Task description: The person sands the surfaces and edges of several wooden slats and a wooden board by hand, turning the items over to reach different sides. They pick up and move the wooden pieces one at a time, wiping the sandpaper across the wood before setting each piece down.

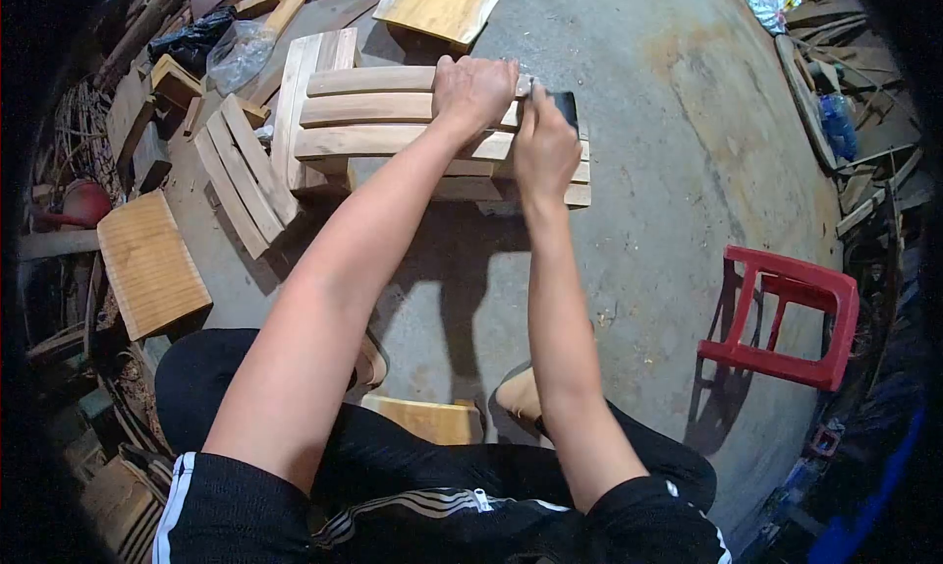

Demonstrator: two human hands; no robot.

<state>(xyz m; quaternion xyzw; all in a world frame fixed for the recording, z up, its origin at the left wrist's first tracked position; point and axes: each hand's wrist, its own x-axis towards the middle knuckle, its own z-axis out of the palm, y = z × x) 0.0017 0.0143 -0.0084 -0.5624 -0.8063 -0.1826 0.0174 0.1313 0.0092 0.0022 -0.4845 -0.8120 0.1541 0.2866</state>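
Observation:
Several curved, pale wooden slats [363,109] lie side by side across a low wooden piece at the top middle. My left hand [474,94] is closed over the right part of the farthest slats, its fingertips partly hidden on the far side. Just right of it, my right hand [548,149] is closed in a pinch near the slat ends. A small dark tip shows above its fingers, but I cannot make out what it is. Right behind that hand is a flat black object [563,105], partly covered by it.
A smaller slatted wooden piece [246,176] leans at the left. Wooden boards [152,264] stand beside it, and another board [439,6] is at the top. A red plastic stool [786,318] lies tipped on the concrete floor [648,269] at right. Scrap wood lines both sides.

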